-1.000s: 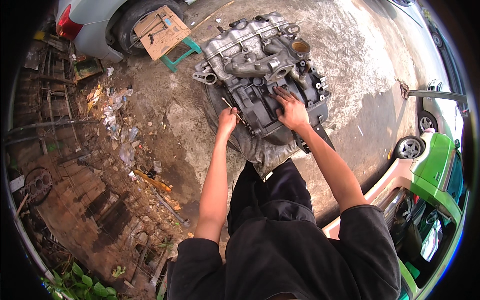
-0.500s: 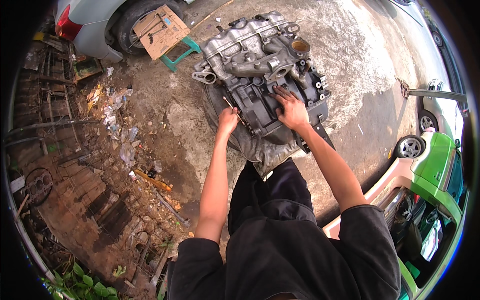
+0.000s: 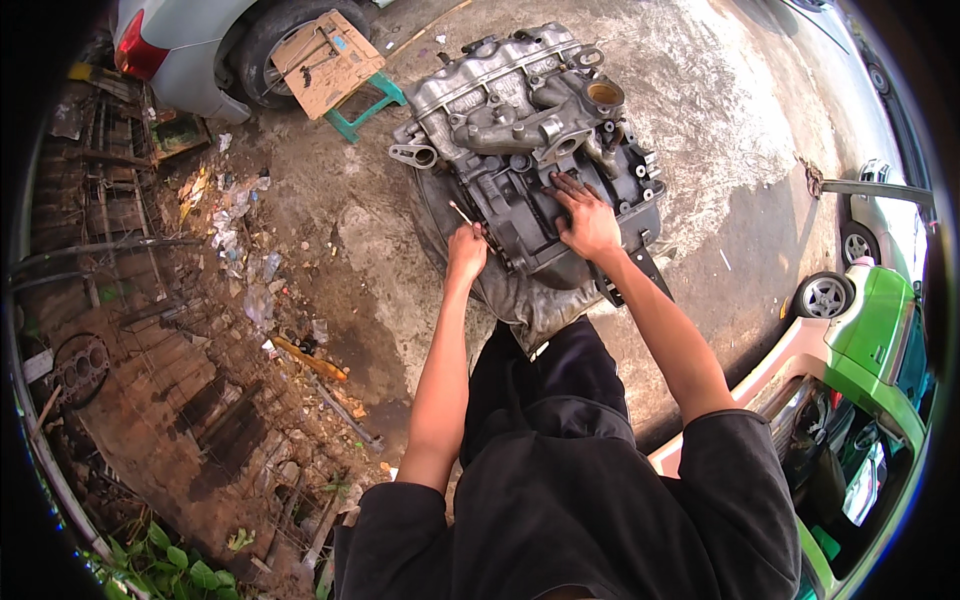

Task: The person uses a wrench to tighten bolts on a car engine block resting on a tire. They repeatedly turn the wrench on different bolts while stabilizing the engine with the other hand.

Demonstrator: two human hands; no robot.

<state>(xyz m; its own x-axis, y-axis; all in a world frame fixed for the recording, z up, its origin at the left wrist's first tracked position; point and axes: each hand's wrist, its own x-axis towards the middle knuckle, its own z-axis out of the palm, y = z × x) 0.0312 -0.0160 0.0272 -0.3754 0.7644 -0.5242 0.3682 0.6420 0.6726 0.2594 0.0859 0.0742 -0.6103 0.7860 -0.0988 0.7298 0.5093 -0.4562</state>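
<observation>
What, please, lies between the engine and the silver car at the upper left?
In the head view, a green stool bearing a brown board stands between them, with concrete floor toward the engine.

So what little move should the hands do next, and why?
Perhaps give the thin metal tool a small turn: the left hand grips it beside the engine, and the right hand rests on the engine, where it could help steady things.

- A slim metal tool (image 3: 458,211) slants out of the left hand's (image 3: 467,250) closed fingers, its pale end jutting beyond them.
- That engine (image 3: 520,134), silver and dark grey, sits under the right hand (image 3: 588,222), mostly stretching past its fingertips.
</observation>
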